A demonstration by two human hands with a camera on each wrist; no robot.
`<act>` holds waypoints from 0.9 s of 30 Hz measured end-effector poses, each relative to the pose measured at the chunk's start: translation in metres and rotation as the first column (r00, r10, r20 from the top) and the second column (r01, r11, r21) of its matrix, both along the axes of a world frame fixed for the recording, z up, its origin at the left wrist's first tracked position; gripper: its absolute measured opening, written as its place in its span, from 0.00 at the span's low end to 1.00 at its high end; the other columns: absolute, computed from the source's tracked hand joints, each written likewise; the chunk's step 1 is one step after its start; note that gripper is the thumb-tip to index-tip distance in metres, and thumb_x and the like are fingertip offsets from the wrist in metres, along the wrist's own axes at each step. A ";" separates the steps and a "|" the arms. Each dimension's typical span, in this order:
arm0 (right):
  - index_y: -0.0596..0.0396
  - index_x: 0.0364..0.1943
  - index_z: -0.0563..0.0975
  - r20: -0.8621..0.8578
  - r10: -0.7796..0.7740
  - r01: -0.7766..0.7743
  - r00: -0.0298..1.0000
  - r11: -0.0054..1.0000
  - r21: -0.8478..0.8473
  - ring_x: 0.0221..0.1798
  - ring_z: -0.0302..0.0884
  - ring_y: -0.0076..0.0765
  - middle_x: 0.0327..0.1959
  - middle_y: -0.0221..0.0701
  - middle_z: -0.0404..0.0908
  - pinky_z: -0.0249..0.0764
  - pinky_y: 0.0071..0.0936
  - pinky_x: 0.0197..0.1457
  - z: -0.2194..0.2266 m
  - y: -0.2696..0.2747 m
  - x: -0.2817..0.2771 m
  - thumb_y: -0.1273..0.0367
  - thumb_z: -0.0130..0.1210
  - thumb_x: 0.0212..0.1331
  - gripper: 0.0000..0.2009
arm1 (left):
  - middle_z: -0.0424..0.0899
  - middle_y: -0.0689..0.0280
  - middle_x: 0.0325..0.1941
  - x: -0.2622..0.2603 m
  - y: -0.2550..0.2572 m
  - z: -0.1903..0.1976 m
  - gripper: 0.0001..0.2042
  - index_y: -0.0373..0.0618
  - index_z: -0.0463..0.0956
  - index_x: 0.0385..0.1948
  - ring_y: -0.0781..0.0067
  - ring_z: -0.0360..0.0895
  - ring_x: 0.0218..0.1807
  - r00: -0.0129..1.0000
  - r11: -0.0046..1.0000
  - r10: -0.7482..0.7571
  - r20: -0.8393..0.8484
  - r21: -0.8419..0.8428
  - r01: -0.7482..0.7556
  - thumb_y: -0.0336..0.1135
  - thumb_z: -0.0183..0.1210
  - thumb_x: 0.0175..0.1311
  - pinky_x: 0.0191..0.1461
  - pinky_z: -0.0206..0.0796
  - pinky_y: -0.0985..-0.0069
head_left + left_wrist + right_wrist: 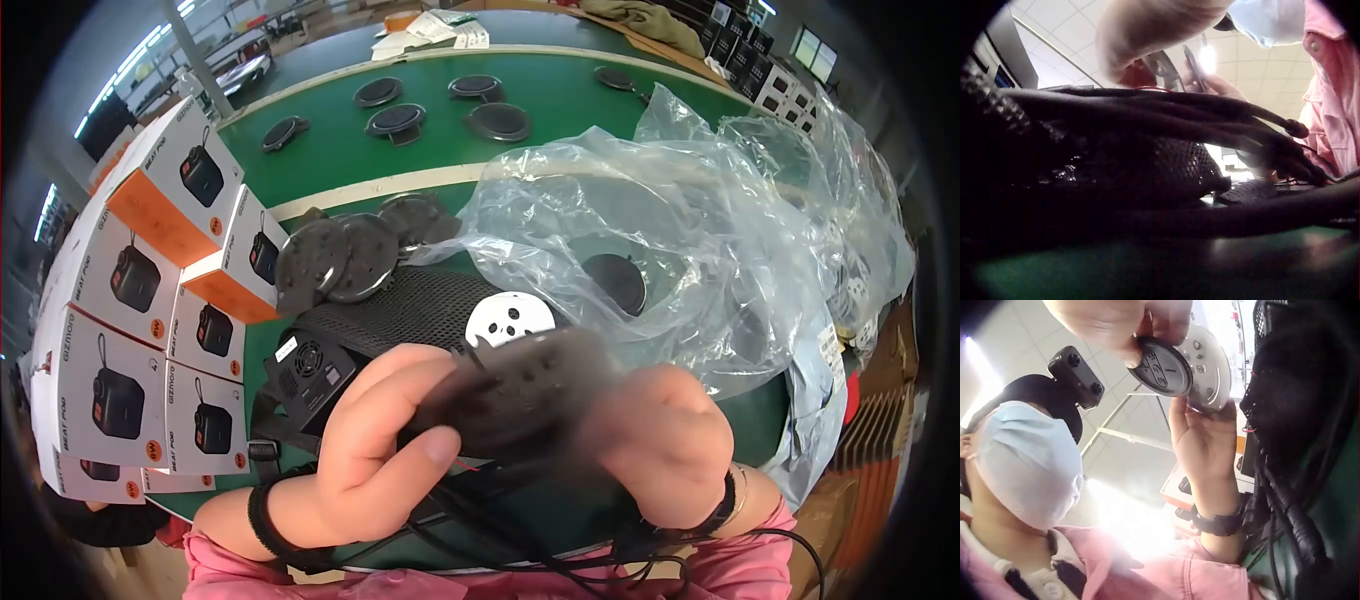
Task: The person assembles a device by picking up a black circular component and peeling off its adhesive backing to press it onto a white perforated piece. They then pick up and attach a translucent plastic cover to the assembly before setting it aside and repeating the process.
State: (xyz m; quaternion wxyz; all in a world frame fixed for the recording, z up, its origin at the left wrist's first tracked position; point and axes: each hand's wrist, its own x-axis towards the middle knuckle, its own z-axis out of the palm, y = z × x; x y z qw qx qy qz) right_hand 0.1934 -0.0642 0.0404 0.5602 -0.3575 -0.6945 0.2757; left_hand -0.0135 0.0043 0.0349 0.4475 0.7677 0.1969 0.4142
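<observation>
In the head view my left hand point(385, 440) grips a round dark plate point(520, 385) by its edge, thumb in front. The right wrist view shows that plate as a see-through disc point(1213, 372) with small raised fittings. My right hand point(665, 445), blurred in the head view, is just right of the plate. Its fingers pinch a round black cover point(1161, 367) with raised markings, which overlaps the disc in the right wrist view. Behind the plate lie a white disc with holes point(508, 316) and black mesh fabric point(395, 312).
White speaker boxes point(115, 380) are stacked at the left. Dark round plates point(365, 255) lie beside the mesh, near a black vented device point(312, 375). Clear plastic bags point(690, 230) cover the right side. Several black round pieces point(498, 122) lie farther back. Black cables point(490, 530) run below my hands.
</observation>
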 end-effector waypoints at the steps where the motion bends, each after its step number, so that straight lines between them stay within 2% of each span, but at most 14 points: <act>1: 0.65 0.38 0.75 0.124 0.018 -0.016 0.992 1.000 -0.014 0.30 0.73 0.31 0.29 0.34 0.74 0.68 0.20 0.31 0.005 0.000 0.003 0.80 0.57 0.40 0.15 | 0.71 0.55 0.37 -0.002 0.001 0.000 0.16 0.28 0.66 0.40 0.63 0.69 0.38 0.999 0.999 -0.042 -0.012 0.018 0.042 0.24 0.50 0.48 0.43 0.60 0.75; 2: 0.65 0.37 0.75 0.246 0.037 -0.031 0.969 0.999 -0.030 0.29 0.74 0.32 0.30 0.35 0.75 0.69 0.20 0.31 0.008 0.000 0.005 0.80 0.57 0.40 0.14 | 0.71 0.55 0.37 -0.003 0.003 0.000 0.16 0.28 0.66 0.40 0.63 0.69 0.38 0.999 0.999 -0.040 -0.009 0.017 0.040 0.24 0.50 0.48 0.43 0.60 0.75; 4: 0.64 0.35 0.75 0.255 0.028 -0.035 0.966 0.999 0.021 0.29 0.74 0.33 0.32 0.35 0.76 0.69 0.21 0.31 0.001 -0.001 0.006 0.80 0.57 0.40 0.14 | 0.71 0.53 0.37 -0.005 0.005 0.002 0.18 0.28 0.67 0.39 0.62 0.70 0.37 0.993 0.980 -0.100 -0.067 0.168 0.110 0.27 0.53 0.43 0.41 0.62 0.74; 5: 0.63 0.34 0.76 0.262 0.017 -0.038 0.965 0.996 0.075 0.29 0.74 0.33 0.33 0.35 0.76 0.70 0.21 0.30 -0.001 -0.002 0.006 0.80 0.57 0.39 0.13 | 0.71 0.53 0.37 -0.003 0.004 0.000 0.18 0.28 0.67 0.39 0.62 0.70 0.37 0.993 0.980 -0.099 -0.065 0.166 0.109 0.27 0.53 0.43 0.41 0.62 0.74; 7: 0.61 0.33 0.76 0.302 0.011 -0.050 0.953 0.991 0.123 0.30 0.75 0.34 0.34 0.35 0.77 0.70 0.21 0.30 0.001 -0.002 0.007 0.79 0.58 0.37 0.12 | 0.72 0.54 0.36 0.003 0.002 -0.002 0.20 0.29 0.68 0.39 0.61 0.70 0.36 0.990 0.973 -0.105 0.097 0.215 0.083 0.27 0.55 0.39 0.39 0.63 0.73; 8: 0.60 0.31 0.76 0.339 0.000 -0.063 0.941 0.983 0.174 0.30 0.75 0.34 0.35 0.34 0.77 0.70 0.22 0.30 0.002 -0.002 0.008 0.79 0.58 0.36 0.12 | 0.72 0.57 0.34 0.005 0.002 0.002 0.20 0.32 0.71 0.37 0.63 0.71 0.33 0.995 0.969 -0.081 0.060 0.239 0.065 0.27 0.58 0.36 0.36 0.63 0.74; 14: 0.58 0.30 0.78 0.298 -0.028 -0.051 0.954 0.966 0.253 0.30 0.75 0.31 0.35 0.33 0.76 0.69 0.21 0.28 0.000 -0.002 0.005 0.78 0.57 0.36 0.11 | 0.72 0.64 0.29 0.004 0.001 0.009 0.18 0.37 0.76 0.33 0.70 0.70 0.27 0.998 0.937 -0.060 -0.022 0.343 0.063 0.29 0.62 0.33 0.29 0.60 0.77; 17: 0.58 0.32 0.78 0.360 0.000 -0.093 0.933 0.966 0.242 0.30 0.74 0.31 0.34 0.33 0.76 0.69 0.20 0.27 0.003 -0.001 0.007 0.77 0.56 0.37 0.12 | 0.70 0.63 0.29 0.005 0.002 0.007 0.19 0.40 0.72 0.33 0.68 0.69 0.28 0.996 0.915 -0.069 -0.056 0.394 0.085 0.30 0.63 0.31 0.31 0.59 0.74; 21: 0.58 0.32 0.78 0.386 -0.025 -0.073 0.922 0.969 0.235 0.30 0.74 0.30 0.35 0.32 0.76 0.68 0.19 0.28 0.001 -0.006 0.007 0.76 0.54 0.38 0.12 | 0.70 0.64 0.29 0.006 0.000 0.005 0.19 0.40 0.73 0.32 0.68 0.69 0.28 0.996 0.919 -0.062 -0.065 0.386 0.083 0.29 0.63 0.30 0.31 0.59 0.74; 23: 0.58 0.32 0.78 0.419 -0.061 -0.057 0.906 0.963 0.264 0.30 0.74 0.29 0.35 0.32 0.77 0.67 0.18 0.29 0.000 -0.009 0.008 0.75 0.54 0.38 0.12 | 0.70 0.64 0.29 0.005 0.001 0.006 0.19 0.40 0.73 0.30 0.68 0.69 0.27 0.993 0.898 -0.039 -0.109 0.433 0.083 0.29 0.63 0.28 0.31 0.58 0.75; 27: 0.58 0.32 0.78 0.370 -0.094 -0.030 0.924 0.948 0.317 0.31 0.74 0.28 0.35 0.33 0.77 0.67 0.18 0.30 -0.004 -0.011 0.006 0.74 0.53 0.37 0.12 | 0.70 0.64 0.29 0.007 -0.001 0.009 0.19 0.39 0.74 0.29 0.68 0.69 0.27 0.991 0.896 -0.030 -0.134 0.436 0.086 0.28 0.63 0.27 0.30 0.58 0.75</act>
